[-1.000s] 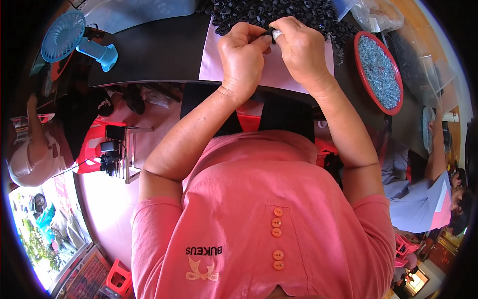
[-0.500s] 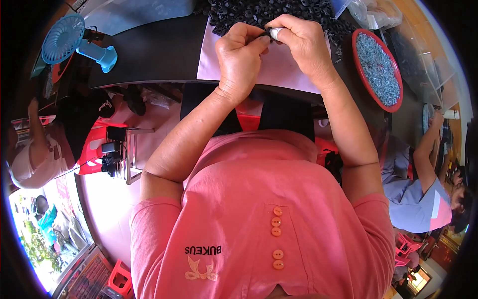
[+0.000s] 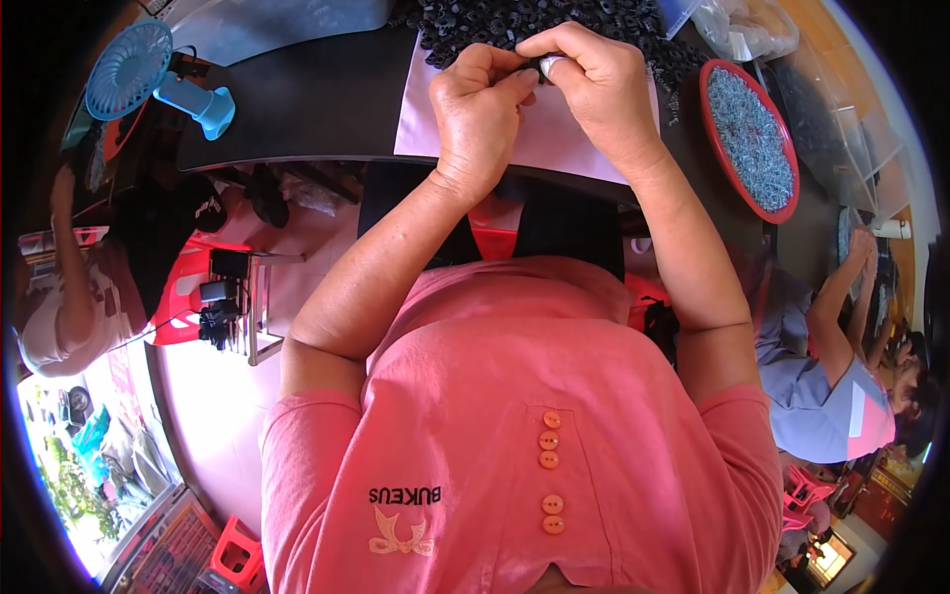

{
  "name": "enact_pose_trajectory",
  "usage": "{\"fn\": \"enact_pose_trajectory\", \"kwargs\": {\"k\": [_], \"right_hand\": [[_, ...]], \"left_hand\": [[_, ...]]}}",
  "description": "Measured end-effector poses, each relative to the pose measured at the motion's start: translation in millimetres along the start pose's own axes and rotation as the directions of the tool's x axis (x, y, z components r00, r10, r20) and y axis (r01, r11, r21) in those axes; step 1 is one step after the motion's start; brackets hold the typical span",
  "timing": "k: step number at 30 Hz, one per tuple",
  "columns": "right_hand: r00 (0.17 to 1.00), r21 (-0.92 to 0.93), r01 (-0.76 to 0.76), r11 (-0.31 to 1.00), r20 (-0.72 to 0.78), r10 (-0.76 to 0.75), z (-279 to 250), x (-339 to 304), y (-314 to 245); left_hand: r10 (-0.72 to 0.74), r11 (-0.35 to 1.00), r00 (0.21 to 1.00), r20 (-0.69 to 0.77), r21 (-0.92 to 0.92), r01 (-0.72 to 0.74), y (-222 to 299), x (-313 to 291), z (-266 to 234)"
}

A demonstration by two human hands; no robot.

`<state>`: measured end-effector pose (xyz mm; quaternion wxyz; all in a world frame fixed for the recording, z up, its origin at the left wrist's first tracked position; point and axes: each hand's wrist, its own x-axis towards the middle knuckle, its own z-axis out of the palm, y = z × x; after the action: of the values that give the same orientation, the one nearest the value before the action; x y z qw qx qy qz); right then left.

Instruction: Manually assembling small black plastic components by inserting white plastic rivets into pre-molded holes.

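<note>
Both hands, left hand (image 3: 480,104) and right hand (image 3: 594,84), pinch a small black part (image 3: 537,65) over pink paper (image 3: 554,134) near the table edge (image 3: 297,158).

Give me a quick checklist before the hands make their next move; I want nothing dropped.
1. Small part pinched between left hand and right hand: ok.
2. Whether the small part is seated properly: cannot tell, fingers hide it.
3. Pink sheet lies under the hands: ok.
4. Pile of black parts lies just beyond the hands: ok.
5. Red tray of small metal bits at the right: ok.
</note>
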<state>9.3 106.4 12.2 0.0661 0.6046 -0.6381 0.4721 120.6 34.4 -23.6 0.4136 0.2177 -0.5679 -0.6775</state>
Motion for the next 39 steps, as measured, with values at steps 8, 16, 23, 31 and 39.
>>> {"fn": "enact_pose_trajectory", "kwargs": {"k": [8, 16, 23, 31, 39], "right_hand": [[1.0, -0.011, 0.018, 1.0, 0.006, -0.018, -2.6, -3.4, 4.4], [0.981, -0.137, 0.194, 0.971, -0.004, -0.196, -2.5, 10.9, -19.6], [0.806, -0.226, 0.539, 0.811, -0.143, -0.575, 17.6, 9.2, 10.5], [0.984, -0.088, 0.172, 0.981, -0.022, -0.175, -0.6, -6.0, 8.4], [1.0, 0.007, -0.002, 1.0, -0.018, 0.002, -13.0, -8.1, 8.3]], "left_hand": [[-0.018, 0.999, 1.0, 0.02, 0.031, 0.017, 0.4, 1.3, -0.7], [0.012, 0.997, 1.0, 0.005, 0.079, -0.013, -2.0, 3.2, -0.7], [0.137, 0.982, 0.99, -0.027, 0.136, -0.132, -7.8, 6.8, 4.3], [-0.042, 0.997, 0.999, 0.019, 0.061, 0.04, 7.2, -1.1, 2.3], [-0.132, 0.991, 0.985, 0.107, 0.002, 0.133, 17.1, 2.2, -4.2]]}}
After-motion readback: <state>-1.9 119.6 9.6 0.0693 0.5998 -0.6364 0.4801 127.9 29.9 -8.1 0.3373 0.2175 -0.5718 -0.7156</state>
